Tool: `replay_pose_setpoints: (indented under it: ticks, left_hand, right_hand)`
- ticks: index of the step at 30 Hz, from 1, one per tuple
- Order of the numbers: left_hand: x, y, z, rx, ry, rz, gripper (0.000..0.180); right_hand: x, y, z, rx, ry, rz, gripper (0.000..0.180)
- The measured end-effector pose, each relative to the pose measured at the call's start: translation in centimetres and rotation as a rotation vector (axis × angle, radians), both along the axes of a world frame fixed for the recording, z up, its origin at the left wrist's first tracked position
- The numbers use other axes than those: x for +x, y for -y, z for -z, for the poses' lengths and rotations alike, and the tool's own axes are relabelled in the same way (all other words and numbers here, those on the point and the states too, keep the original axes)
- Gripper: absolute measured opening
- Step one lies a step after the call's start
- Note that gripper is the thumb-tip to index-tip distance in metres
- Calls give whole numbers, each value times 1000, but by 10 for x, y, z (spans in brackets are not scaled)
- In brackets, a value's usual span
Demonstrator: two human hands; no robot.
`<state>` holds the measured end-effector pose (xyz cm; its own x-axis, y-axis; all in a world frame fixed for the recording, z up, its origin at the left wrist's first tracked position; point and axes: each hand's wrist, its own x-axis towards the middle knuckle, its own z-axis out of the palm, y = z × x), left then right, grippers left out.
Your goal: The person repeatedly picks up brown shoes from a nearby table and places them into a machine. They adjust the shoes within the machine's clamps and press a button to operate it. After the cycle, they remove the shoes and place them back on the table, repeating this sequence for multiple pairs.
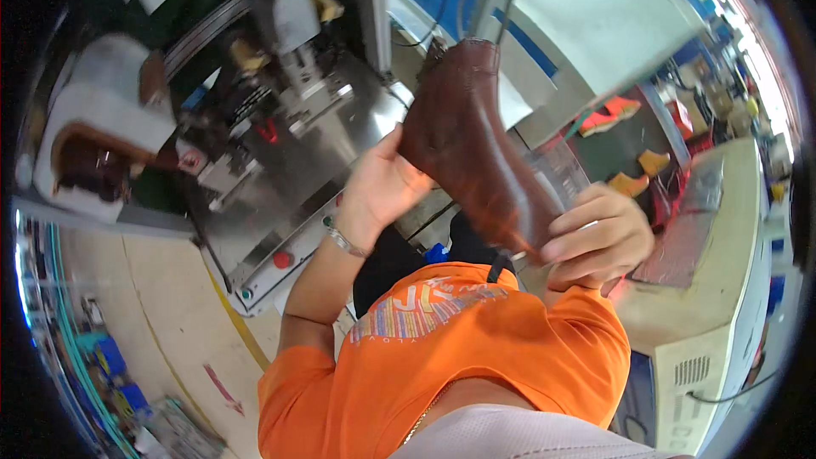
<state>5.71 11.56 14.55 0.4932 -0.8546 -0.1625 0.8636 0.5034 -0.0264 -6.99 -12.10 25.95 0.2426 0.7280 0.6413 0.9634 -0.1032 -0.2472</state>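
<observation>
Up in front of the chest, both bare hands hold a brown leather boot upper [472, 140], tilted with its opening toward the top. The left hand [384, 187], a metal bracelet [342, 240] at its wrist, cups the piece from the side, fingers pressed against the leather. The right hand [597, 240] curls closed around the lower end, thumb and fingers pinching it. Behind stands a grey metal machine [293, 110].
</observation>
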Motion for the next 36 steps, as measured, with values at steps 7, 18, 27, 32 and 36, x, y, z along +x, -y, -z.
replay_pose_setpoints:
  ticks: [7, 18, 27, 32, 36]
  left_hand:
    - [0, -110, -21, 400, 751, -414, 35]
    - [-7, -164, -27, 936, 926, -381, 25]
    - [5, -183, -18, 784, 538, -195, 35]
    - [17, -185, -23, 724, 395, -211, 36]
    - [31, -185, -17, 701, 463, -134, 33]
  right_hand:
    - [125, -15, 177, 527, -1225, 582, 33]
    - [206, -84, 353, 230, -681, 1860, 43]
    - [203, -90, 349, 166, -577, 1891, 52]
    - [203, -89, 350, 152, -557, 1891, 53]
    - [203, -89, 348, 128, -577, 1892, 53]
